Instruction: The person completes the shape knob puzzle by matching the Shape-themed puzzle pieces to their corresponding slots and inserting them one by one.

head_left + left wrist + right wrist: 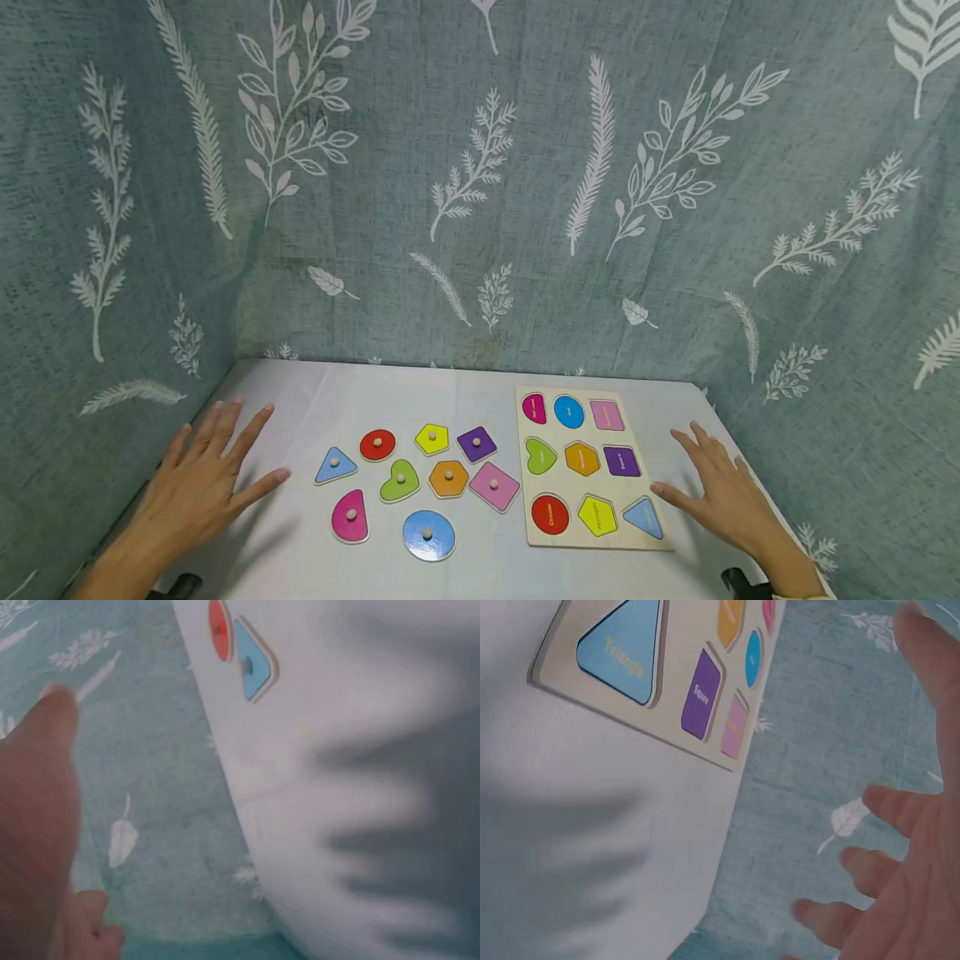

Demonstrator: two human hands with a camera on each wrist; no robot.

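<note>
My left hand (pixel 198 487) is spread over the table's left side, fingers apart and holding nothing. Nearest to it are the blue triangle piece (pixel 335 465) and the magenta half-round piece (pixel 350 516). On the right, my right hand (pixel 723 496) hovers with spread fingers beside a wooden shape puzzle board (pixel 600 537). Its thumb points at the board's blue triangle recess (pixel 643 518). In the right wrist view that recess (pixel 622 652) reads "Triangle". Coloured recesses in several shapes fill the board, with no knobbed piece in any of them.
Between hand and board lie more knobbed pieces: red circle (pixel 377 445), yellow pentagon (pixel 432 439), purple square (pixel 476 444), green heart (pixel 399 481), orange hexagon (pixel 448 479), pink square (pixel 495 487) and blue oval (pixel 428 535). A leaf-patterned curtain (pixel 390 250) surrounds the white table (pixel 285 575).
</note>
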